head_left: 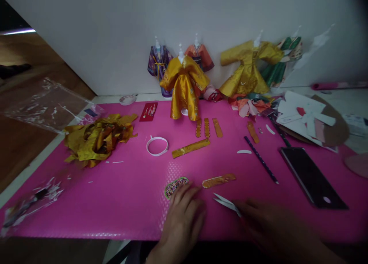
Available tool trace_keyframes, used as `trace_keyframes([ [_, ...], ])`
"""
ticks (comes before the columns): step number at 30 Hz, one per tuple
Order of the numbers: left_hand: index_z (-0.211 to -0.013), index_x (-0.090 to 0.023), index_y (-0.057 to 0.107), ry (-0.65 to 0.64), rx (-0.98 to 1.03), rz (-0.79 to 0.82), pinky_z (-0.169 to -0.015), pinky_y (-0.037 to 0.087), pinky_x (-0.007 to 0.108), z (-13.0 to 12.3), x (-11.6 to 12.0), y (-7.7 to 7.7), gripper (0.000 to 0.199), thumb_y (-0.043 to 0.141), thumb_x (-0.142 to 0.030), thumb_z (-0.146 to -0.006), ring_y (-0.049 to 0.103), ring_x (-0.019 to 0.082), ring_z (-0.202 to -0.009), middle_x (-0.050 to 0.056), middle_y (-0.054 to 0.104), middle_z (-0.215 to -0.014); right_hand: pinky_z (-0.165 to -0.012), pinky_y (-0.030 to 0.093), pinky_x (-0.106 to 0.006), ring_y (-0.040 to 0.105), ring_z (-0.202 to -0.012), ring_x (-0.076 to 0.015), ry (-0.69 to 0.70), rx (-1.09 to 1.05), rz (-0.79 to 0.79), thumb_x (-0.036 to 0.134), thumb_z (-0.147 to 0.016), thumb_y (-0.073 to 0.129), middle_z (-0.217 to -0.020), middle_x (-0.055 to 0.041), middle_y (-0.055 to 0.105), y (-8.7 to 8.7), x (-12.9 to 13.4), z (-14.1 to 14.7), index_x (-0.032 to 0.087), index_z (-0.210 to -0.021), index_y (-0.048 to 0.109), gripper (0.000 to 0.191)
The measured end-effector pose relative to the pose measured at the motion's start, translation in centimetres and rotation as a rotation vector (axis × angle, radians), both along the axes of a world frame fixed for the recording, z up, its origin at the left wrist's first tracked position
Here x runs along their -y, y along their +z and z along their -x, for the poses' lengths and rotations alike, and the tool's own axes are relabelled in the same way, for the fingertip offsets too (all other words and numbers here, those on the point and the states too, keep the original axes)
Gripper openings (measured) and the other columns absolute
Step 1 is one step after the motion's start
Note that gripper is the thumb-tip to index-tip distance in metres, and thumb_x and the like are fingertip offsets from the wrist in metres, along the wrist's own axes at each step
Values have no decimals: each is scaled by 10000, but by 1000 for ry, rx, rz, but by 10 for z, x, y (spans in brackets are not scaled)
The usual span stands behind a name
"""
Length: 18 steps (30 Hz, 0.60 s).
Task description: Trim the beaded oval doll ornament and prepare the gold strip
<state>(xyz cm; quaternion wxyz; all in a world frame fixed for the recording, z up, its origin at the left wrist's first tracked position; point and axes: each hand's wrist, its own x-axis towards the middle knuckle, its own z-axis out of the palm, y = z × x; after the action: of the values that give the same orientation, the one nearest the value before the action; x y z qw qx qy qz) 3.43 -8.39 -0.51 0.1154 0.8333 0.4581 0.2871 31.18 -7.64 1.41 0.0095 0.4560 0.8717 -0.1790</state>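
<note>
1. A plain white wall rises far beyond the fingers.
2. A brown wooden floor lies to their left.
3. A bright light strip glows in the far upper-left corner.

Small oval patterned fabric piece laid flat on the pink mat, touched by the left fingertips. Small scissors, blades nearly closed, pointed left, held low over the mat.
</note>
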Motion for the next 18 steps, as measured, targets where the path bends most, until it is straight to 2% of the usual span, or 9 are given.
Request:
trace_keyframes([
  [3,-1123,-221,584,103,41,-14,-996,526,561,14,-3,5,200,549,-109,-961,546,302,-1260,119,659,-1263,-468,329,-315,692,-582,-170,8,-38,-39,148,-881,497,-796,16,695,-3,1,-1,283,-1255,586,408],
  [7,-1159,-228,599,240,59,-9,-918,560,562,35,-10,8,224,594,-153,-948,611,300,-1145,117,686,-1201,-447,337,-302,673,-540,-156,3,-66,-76,156,-889,485,-768,23,688,-6,3,-3,292,-1287,578,431],
  [12,-1122,-209,631,256,59,6,-853,604,491,48,-15,-1,233,658,-171,-894,672,289,-1065,117,719,-1155,-458,390,-289,690,-565,-162,-16,-66,-66,172,-913,464,-795,11,701,-10,6,-3,294,-1261,589,389],
  [15,-1084,-204,632,268,75,17,-819,610,461,46,-15,-4,192,630,-158,-898,697,270,-993,106,731,-1086,-433,391,-297,686,-529,-178,-8,-100,-87,173,-903,476,-761,8,705,-6,5,-3,303,-1225,612,373],
  [18,-1088,-208,607,267,98,42,-803,612,440,40,-10,-1,195,607,-150,-902,698,255,-961,100,716,-1067,-418,395,-290,670,-496,-174,-4,-126,-102,162,-887,500,-730,13,705,-3,3,-2,318,-1230,624,396],
])
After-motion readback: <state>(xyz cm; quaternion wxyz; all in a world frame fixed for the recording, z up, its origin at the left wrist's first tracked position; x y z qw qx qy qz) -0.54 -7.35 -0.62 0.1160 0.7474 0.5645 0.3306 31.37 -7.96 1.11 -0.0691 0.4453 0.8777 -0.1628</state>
